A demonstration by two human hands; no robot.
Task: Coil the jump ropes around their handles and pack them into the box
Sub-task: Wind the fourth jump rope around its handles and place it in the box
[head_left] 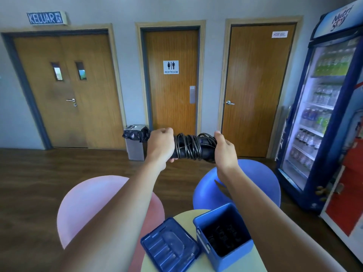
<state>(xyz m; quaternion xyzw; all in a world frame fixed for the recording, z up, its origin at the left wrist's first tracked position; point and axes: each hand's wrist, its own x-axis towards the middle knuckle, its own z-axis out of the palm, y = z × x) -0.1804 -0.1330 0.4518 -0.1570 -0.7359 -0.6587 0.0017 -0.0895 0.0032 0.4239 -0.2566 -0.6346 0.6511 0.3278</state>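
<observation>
Out beyond the far edge of the pale yellow round counter (184, 214), at chest height in the air, a black jump rope wound in loose loops around its paired black handles (189, 147) is held level between both hands. The left hand (160, 147) is closed in a fist around the left end of the handles, and the right hand (225, 149) curls round the right end, thumb on top, its fingers mostly hidden behind the bundle. The bundle looks light, with a stiff core in the handles, but the thin cord is springy and smooth, so the turns are likely to slacken or slide off an end if pressure lets go. The safest hold seems to be across the wound middle, pinning the last turn under a thumb, not just the bare handle tips. Near the far right edge of the counter stands an open blue plastic box (235, 258), with something dark inside that I cannot make out. Its blue lid (169, 246) lies upturned just beside it at the left edge. The bundle would probably go in end first.
</observation>
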